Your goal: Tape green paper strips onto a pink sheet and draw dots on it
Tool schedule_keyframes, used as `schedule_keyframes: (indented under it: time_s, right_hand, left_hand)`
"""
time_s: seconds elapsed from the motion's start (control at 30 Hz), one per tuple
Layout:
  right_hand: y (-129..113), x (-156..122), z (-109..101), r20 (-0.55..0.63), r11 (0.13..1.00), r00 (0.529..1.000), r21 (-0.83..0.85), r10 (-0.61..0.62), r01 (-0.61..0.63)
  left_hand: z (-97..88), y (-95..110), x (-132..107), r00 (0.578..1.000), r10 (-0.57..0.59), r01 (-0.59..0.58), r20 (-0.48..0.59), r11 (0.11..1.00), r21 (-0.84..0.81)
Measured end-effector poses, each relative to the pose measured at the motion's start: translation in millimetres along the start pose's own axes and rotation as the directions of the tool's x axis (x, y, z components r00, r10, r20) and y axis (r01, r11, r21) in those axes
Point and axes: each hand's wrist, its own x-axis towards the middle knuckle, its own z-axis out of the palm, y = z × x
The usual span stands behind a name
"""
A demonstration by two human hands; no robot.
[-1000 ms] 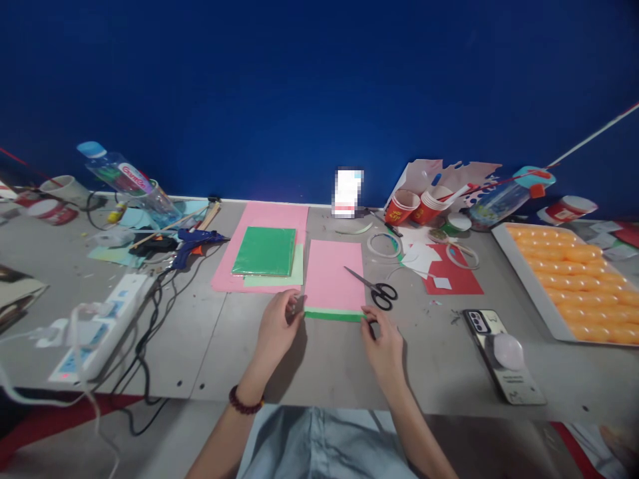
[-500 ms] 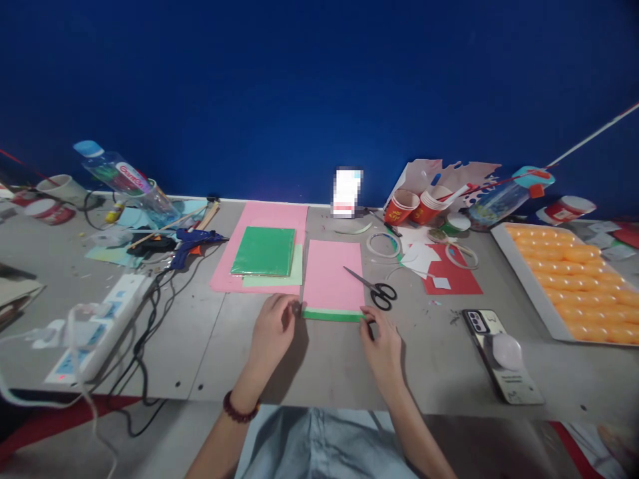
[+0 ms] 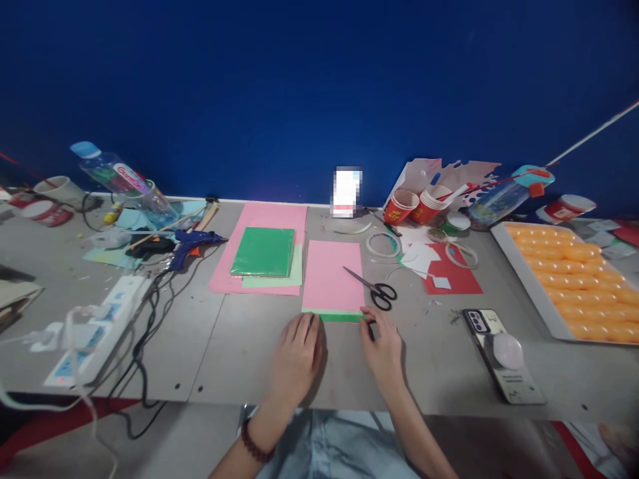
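grey table (image 3: 239, 359) | left hand (image 3: 298, 349) palm down | right hand (image 3: 383, 340) curled at green strip (image 3: 342, 317)

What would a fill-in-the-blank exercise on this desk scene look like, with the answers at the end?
1. The right hand is at the right end of a strip coloured ____.
2. A beaded bracelet circles the ____ wrist.
3. The pair of ____ with black handles partly overlaps the pink sheet between the hands.
4. The tray on the far right holds rows of rounded items coloured ____.

Missing words: green; left; scissors; orange.
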Motion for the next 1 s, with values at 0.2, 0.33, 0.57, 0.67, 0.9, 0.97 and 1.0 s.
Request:
schedule_keyframes:
  time_s: [0.2, 0.33, 0.57, 0.67, 0.9, 0.97, 1.0]
  right_hand:
    - [0, 1, 0, -0.008, 1.0, 1.0, 0.017, 0.0, 0.0]
    - [-1, 2, 0, 0.001, 1.0, 1.0, -0.004, 0.004, -0.004]
    - [-6, 5, -1, 0.024, 0.999, 1.0, -0.042, 0.0, 0.001]
    - [-6, 5, -1, 0.037, 0.998, 0.999, -0.051, -0.023, 0.025]
    - [-3, 4, 0, 0.026, 0.998, 0.998, -0.019, -0.053, 0.054]
    - [-3, 4, 0, 0.018, 0.998, 0.998, -0.018, -0.062, 0.063]
    - [-3, 4, 0, 0.015, 0.998, 0.998, -0.019, -0.067, 0.067]
  left_hand:
    - [-7.2, 11, 0, 0.998, -0.047, 0.046, 0.031, 0.998, 0.052]
    - [-5.6, 17, -3, 0.994, -0.084, 0.08, 0.069, 0.995, 0.068]
    - [-6.1, 21, -3, 0.986, -0.121, 0.115, 0.114, 0.992, 0.053]
    - [-7.3, 22, -2, 0.985, -0.126, 0.121, 0.121, 0.991, 0.049]
    - [-7.5, 23, 0, 0.983, -0.127, 0.12, 0.129, 0.991, 0.059]
    - [-8.0, 23, 1, 0.983, -0.128, 0.122, 0.128, 0.991, 0.059]
    - [-8.2, 24, 1, 0.983, -0.129, 0.122, 0.127, 0.991, 0.06]
